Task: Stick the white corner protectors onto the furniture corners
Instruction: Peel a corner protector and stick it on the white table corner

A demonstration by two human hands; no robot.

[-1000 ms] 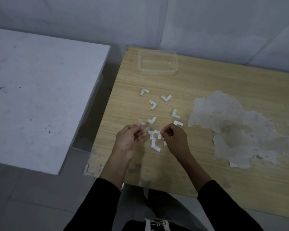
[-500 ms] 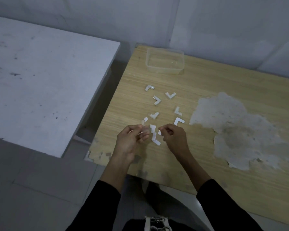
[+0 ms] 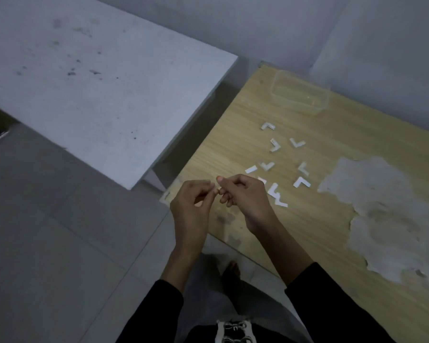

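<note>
Several white corner protectors (image 3: 275,145) lay scattered on the wooden bench (image 3: 233,134), near the hands at about one o'clock. The left hand (image 3: 191,209) and right hand (image 3: 248,201) met over the bench's near-left corner. Each grip was curled, with its fingertips (image 3: 219,179) touching the other's. In the dim light I could not tell whether a protector was pinched between them.

Each piece looked tiny, thin and nearly weightless: a small L that would flex a little and skid on smooth wood if nudged. It seemed best taken by the outer edges of its two arms, with a nail slipped under and skin kept off the adhesive face, which would cling to a finger readily.

The bench top was pale wood grain. A large peeled patch (image 3: 382,206) at three o'clock was rough and grey, poor ground for sliding a piece. A clear tub (image 3: 300,95) sat farther back at one o'clock, by the wall. A scuffed white table (image 3: 97,82) stood at ten o'clock, across a narrow gap, with the grey tiled floor (image 3: 60,231) below.
</note>
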